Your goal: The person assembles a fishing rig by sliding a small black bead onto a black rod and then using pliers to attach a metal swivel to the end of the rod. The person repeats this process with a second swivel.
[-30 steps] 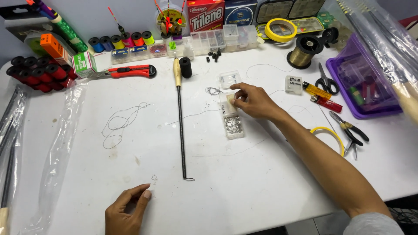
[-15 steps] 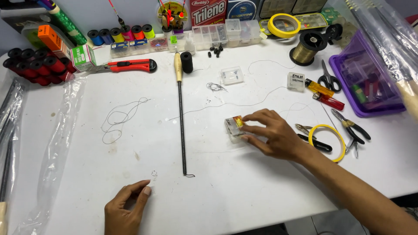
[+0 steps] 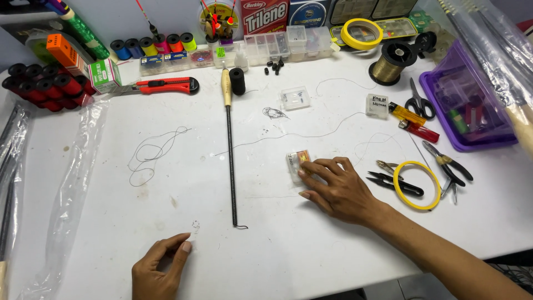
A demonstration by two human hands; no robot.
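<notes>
While right hand (image 3: pixel 338 189) touches box (image 3: pixel 297 164) (clear); left hand (image 3: pixel 158 266) rests.

Right hand (image 3: pixel 338 189) rests on a small clear box (image 3: pixel 297 165); left hand (image 3: pixel 158 266) pinches something tiny, perhaps a hook.

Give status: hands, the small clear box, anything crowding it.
Right hand flat on table, fingertips on small clear box. Left hand pinching beside tiny wire loop, near table edge. Black snips and yellow ring right of box; thin rod left.
</notes>
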